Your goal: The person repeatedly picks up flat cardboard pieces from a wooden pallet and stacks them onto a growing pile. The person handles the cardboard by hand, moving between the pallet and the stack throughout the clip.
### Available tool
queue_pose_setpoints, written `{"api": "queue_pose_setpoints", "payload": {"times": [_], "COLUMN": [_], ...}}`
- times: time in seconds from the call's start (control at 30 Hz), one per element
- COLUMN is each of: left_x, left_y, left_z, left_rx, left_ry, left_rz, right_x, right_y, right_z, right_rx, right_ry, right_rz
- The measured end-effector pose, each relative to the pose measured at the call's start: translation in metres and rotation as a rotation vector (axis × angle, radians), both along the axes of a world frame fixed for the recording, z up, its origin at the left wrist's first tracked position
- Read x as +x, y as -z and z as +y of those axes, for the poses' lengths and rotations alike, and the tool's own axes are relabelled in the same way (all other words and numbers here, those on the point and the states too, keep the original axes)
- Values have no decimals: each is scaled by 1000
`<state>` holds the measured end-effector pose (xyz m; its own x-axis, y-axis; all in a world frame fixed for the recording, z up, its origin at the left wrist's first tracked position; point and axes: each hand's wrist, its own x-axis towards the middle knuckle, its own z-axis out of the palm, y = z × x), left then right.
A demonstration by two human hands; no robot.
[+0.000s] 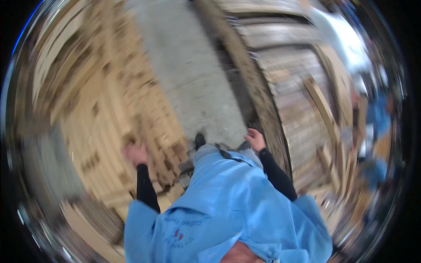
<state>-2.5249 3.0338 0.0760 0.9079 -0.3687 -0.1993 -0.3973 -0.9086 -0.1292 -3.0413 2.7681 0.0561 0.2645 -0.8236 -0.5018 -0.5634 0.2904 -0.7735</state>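
My left hand (135, 154) is over the light wooden pieces (109, 118) stacked on the left, close to the end of one bar (129, 139). Motion smears its fingers, so I cannot tell whether it touches or grips that bar. On the other side, my right hand (256, 140) hangs beside the thick wooden edge beam (258, 87) of a slatted surface. Its fingers are loosely bent and a little apart, and nothing shows in them. Dark sleeves cover both forearms below the short sleeves of a light blue shirt.
A grey concrete aisle (188, 65) runs ahead between the stack and the slatted wooden surface (298, 101). Loose planks (322, 103) lie on that surface. Farther right are blurred blue shapes (378, 115). More boards (90, 225) lie at the lower left.
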Motion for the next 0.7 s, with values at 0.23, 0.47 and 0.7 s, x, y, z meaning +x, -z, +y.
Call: {"api": "queue_pose_setpoints", "payload": {"times": [0.23,0.47,0.7], "left_x": [-64,-267,-539], "left_y": [-1,-2,15], "left_z": [-75,-258,-512], "left_rx": [-78,-271,-195], "left_ry": [217,936,1679], "left_rz": [-305,130,316], "right_x": [-109,-318,-573], "right_y": [24,77,106], "right_z": [6,-25,-55], "right_rx": [15,-260,-199], "right_ry": [220,976,2004], "right_rz": [84,407,433]}}
